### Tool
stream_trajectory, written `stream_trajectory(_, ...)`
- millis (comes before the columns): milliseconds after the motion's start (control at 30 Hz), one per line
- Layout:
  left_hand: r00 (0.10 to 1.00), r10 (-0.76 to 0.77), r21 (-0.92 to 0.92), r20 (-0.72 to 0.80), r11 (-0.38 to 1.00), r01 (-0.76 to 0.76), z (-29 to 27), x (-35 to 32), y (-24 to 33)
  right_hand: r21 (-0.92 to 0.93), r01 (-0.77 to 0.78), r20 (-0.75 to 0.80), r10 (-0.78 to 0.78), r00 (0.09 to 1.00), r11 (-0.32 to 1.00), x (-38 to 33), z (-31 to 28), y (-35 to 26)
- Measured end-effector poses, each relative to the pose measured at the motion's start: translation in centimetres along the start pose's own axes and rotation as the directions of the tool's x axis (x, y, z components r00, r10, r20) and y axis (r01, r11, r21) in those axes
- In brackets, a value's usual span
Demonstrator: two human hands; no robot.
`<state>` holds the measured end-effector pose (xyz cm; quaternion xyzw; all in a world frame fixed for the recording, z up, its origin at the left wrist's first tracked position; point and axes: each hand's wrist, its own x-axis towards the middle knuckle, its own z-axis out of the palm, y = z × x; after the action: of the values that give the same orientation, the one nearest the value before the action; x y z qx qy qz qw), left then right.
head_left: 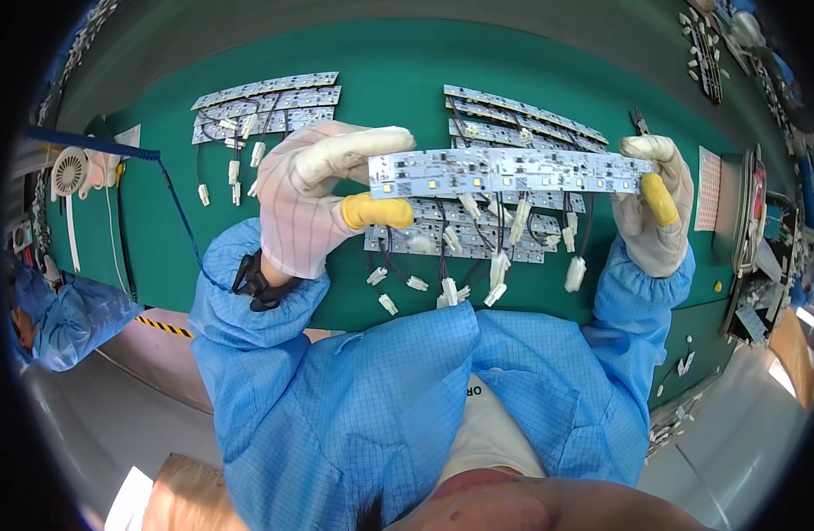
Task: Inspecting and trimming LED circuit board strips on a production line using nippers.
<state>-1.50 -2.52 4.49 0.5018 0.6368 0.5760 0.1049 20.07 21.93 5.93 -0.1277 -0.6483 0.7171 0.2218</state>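
Between my two gloved hands I hold up a long white LED circuit board (pixel 504 171), its component side showing. My left hand (pixel 323 190), in a striped white glove with a yellow thumb tip, pinches the left end. My right hand (pixel 659 199), gloved alike, grips the right end. Dark wires and white plug connectors (pixel 519 221) show below the strip; which board each belongs to I cannot tell. Behind and beneath it lie more LED boards (pixel 522 119) in overlapping rows. Another group of LED boards (pixel 265 93) with wired connectors rests beyond my left hand.
A green mat (pixel 380 62) covers the bench. Pliers (pixel 639 119) lie past my right hand, near a metal-edged bin (pixel 739 212). A small fan (pixel 70 170) stands at left. A blue coiled cord (pixel 181 212) runs to my left wrist strap. Another person's blue sleeve (pixel 88 319) shows at far left.
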Motion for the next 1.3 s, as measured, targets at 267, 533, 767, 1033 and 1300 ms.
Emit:
stream_trajectory(267, 0.998, 0.056, 0.05, -0.02, 0.997, -0.055, 0.0, -0.1, 0.1, -0.026, 0.0, -0.053, -0.001, 0.999, 1.0, -0.1, -0.1, 0.1)
stream_trajectory(533, 0.996, -0.04, 0.018, 0.082, 0.999, 0.038, -0.6, -0.1, 0.0, -0.007, -0.071, -0.053, 0.07, 0.996, 0.997, -0.2, 0.0, -0.6)
stream_trajectory(767, 1.0, -0.002, 0.085, 0.025, 0.996, 0.0, -0.5, 0.0, -0.3, 0.058, 0.129, 0.034, -0.131, 0.991, 0.99, -0.3, -0.3, 0.0)
stream_trajectory(1033, 0.997, 0.011, -0.036, -0.074, 0.999, -0.014, 0.2, -0.1, -0.7, 0.096, 0.148, -0.068, -0.142, 0.988, 0.984, -0.4, 0.7, -0.3)
stream_trajectory(1300, 0.996, -0.049, -0.005, -0.076, 0.999, 0.048, 0.2, -0.4, -1.2, 0.128, 0.094, 0.056, -0.102, 0.993, 0.987, -0.2, 0.6, -0.3)
